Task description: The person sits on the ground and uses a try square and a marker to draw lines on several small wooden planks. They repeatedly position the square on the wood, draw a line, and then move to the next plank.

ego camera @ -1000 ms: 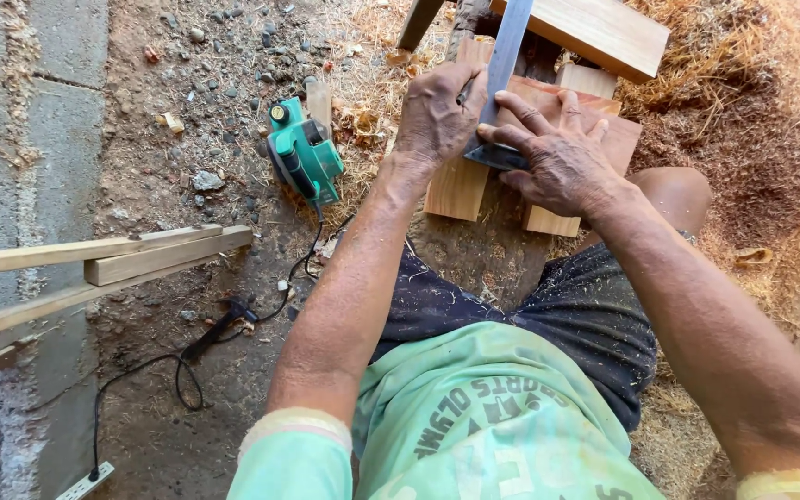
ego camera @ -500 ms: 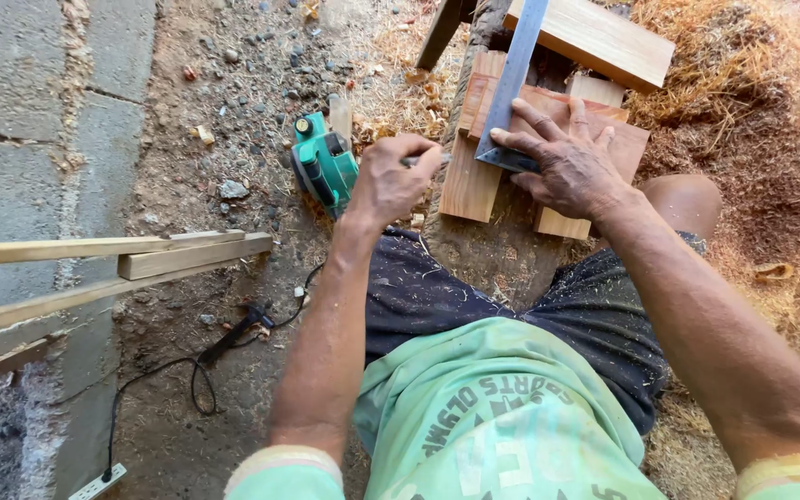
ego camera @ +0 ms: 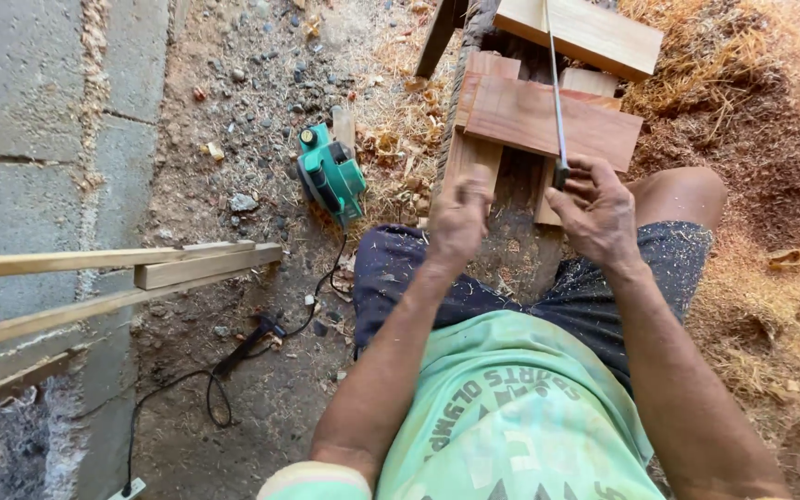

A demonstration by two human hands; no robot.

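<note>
My right hand (ego camera: 596,211) grips the handle end of a thin metal square (ego camera: 556,102). Its blade stands on edge across a reddish wooden board (ego camera: 520,116). The board lies on paler planks (ego camera: 476,157) in front of my knees. My left hand (ego camera: 460,218) hovers just left of the square, near the planks' close end. It is blurred, with its fingers curled, and I cannot tell whether it holds anything. A green electric planer (ego camera: 331,171) lies on the dirt to the left of my left hand.
A light plank (ego camera: 585,32) rests on a stand beyond the board. Wood shavings (ego camera: 752,111) are piled to the right. Long wooden slats (ego camera: 113,278) jut in from the left over concrete blocks. The planer's black cord (ego camera: 233,361) trails across the dirt.
The square was turned from flat to on edge and my right hand slid down to its near end. My left hand left the board, swung left toward the planer, then came back to the middle.
</note>
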